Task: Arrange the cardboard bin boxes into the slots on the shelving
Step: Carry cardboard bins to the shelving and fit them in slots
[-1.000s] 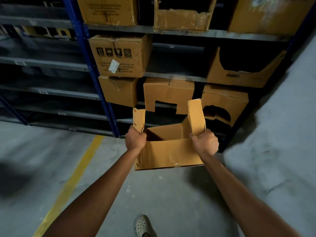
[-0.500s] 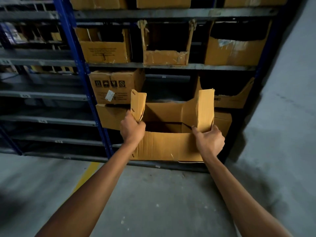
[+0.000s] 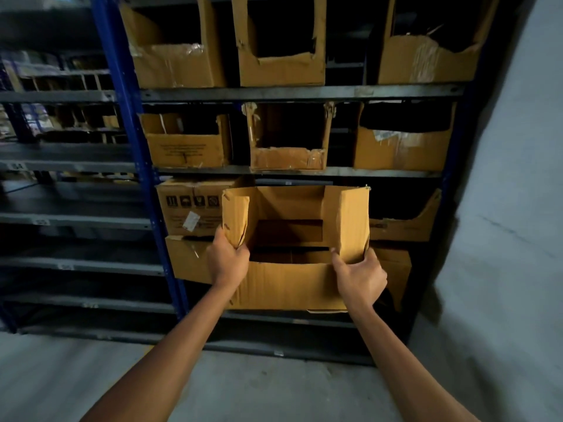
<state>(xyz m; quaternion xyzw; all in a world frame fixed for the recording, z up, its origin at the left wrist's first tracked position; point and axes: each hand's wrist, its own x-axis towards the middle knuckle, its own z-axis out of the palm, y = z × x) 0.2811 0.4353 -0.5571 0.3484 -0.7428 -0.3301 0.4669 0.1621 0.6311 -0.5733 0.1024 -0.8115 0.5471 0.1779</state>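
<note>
I hold an empty cardboard bin box [image 3: 289,284] with a cut-out front, upright, in front of the shelving [image 3: 298,93]. My left hand [image 3: 228,261] grips its left front flap and my right hand [image 3: 359,277] grips its right front flap. The box is raised to the level of the third shelf row, where a gap lies between a closed printed carton [image 3: 189,208] on the left and a torn bin box [image 3: 405,223] on the right. Whether the box rests on a shelf is hidden.
Cut-out bin boxes [image 3: 288,138] fill the two upper rows. A blue upright post [image 3: 134,147] divides this bay from grey shelves [image 3: 70,217] at left. More cartons [image 3: 189,263] sit below. A grey wall [image 3: 511,208] stands at right, concrete floor [image 3: 243,391] beneath.
I have lifted the box from near the floor up to the third shelf row and stepped closer to the shelving. The view has tilted up, showing higher rows.
</note>
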